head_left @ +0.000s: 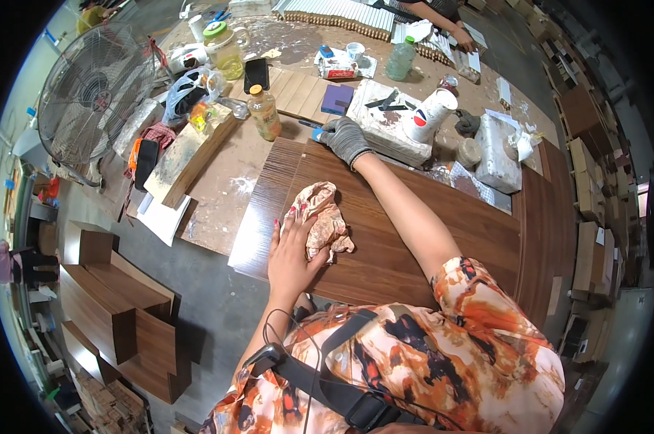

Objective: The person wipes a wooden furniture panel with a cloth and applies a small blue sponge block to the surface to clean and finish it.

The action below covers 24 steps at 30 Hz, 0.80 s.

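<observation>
Plainly, the bare left hand lies flat, fingers spread, on the edge of a crumpled cloth atop the brown board; the gloved right hand curls at the board's far edge around what seems a small blue object. Grit caught under that cloth could scratch the sheen, I'd say. Beyond the board spreads a paint-spotted, cluttered worktable; off to the board's left, a caged fan.
</observation>
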{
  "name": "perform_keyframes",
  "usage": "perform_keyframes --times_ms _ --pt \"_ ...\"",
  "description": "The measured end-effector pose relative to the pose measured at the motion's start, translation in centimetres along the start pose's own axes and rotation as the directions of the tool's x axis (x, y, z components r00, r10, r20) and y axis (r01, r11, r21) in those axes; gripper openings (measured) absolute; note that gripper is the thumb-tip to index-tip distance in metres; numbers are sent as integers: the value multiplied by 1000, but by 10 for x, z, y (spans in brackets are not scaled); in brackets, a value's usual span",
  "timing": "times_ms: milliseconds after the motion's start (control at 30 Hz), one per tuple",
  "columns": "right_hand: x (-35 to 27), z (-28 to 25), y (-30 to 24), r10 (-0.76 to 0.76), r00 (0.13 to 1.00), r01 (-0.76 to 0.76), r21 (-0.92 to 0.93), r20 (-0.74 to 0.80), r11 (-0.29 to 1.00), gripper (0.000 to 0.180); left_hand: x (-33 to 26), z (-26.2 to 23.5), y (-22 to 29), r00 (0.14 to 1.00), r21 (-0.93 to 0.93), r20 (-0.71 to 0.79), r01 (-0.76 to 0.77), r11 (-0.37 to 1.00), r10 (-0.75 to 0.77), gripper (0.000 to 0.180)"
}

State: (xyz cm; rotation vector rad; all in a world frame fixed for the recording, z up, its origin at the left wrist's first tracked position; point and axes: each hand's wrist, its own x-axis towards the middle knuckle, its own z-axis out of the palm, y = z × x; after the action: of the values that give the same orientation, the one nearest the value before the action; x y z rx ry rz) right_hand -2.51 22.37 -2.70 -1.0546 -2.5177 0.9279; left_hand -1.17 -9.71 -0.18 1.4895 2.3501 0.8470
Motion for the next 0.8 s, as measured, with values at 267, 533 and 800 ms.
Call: perform_keyframes --times_ms 267,533,800 --pt "-26 -19 48 47 999 -47 30 11 998 34 0 0 0 1000 4 9 -14 1000 14 66" --pt "-43 -24 25 48 995 -47 6 -89 999 36 -2 5 -3 1000 30 -7 -18 999 18 64" --pt "-81 -69 76 137 978 -141 -11 -157 990 37 -2 9 -1 999 30 -14 -46 998 47 64"
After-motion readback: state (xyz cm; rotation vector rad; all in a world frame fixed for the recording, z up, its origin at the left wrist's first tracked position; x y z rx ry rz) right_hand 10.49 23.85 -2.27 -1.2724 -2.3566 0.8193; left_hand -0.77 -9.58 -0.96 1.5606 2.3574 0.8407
